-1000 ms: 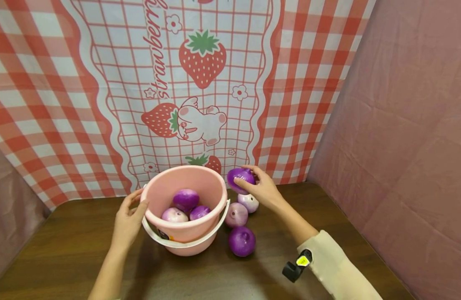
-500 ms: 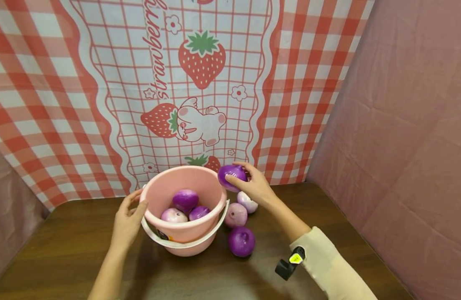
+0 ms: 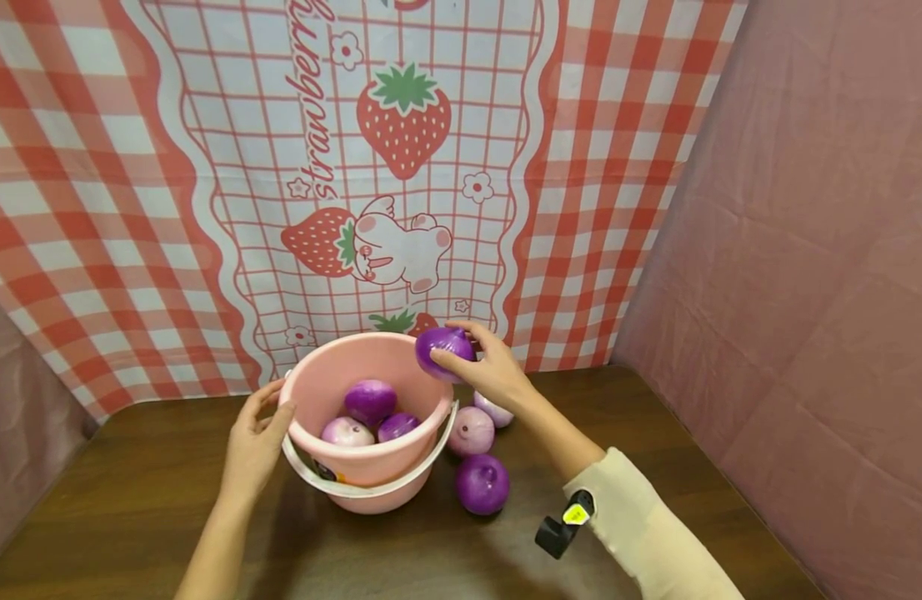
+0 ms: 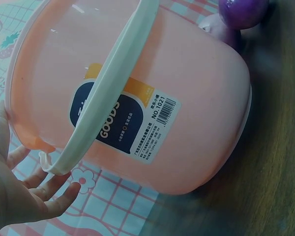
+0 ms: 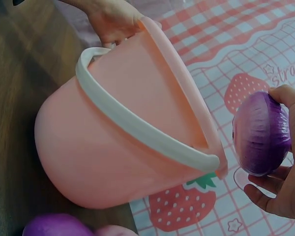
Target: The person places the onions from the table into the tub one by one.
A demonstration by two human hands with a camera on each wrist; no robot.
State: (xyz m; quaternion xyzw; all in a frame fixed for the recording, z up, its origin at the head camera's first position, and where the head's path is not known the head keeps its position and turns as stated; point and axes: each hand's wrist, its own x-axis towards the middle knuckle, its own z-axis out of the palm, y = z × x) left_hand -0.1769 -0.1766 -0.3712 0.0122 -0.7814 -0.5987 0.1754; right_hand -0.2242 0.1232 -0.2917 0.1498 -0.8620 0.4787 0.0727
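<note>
A pink bucket [image 3: 378,467] with a white handle [image 4: 108,88] stands on the table, its mouth tipped toward the head camera. My left hand [image 3: 257,437] holds its left rim, thumb at the edge and fingers against the outer side. Three onions lie inside, among them a dark purple onion [image 3: 371,402] and a pale onion [image 3: 348,432]. My right hand [image 3: 487,367] grips a shiny purple onion [image 5: 262,133] at the bucket's right rim, thumb on the near side. Beside the bucket sit a purple onion [image 3: 483,484], a pinkish onion [image 3: 472,432] and a pale, partly hidden onion [image 3: 497,411].
The dark wooden table [image 3: 116,508] meets a strawberry-patterned checked cloth [image 3: 581,167] hanging behind it. A pink cloth [image 3: 799,250] hangs on the right. A label [image 4: 132,118] is on the bucket's side. A black strap piece [image 3: 564,525] hangs at my right sleeve.
My right hand has carried the purple onion left, from above the loose onions to the bucket's right rim. The left hand and bucket have stayed put.
</note>
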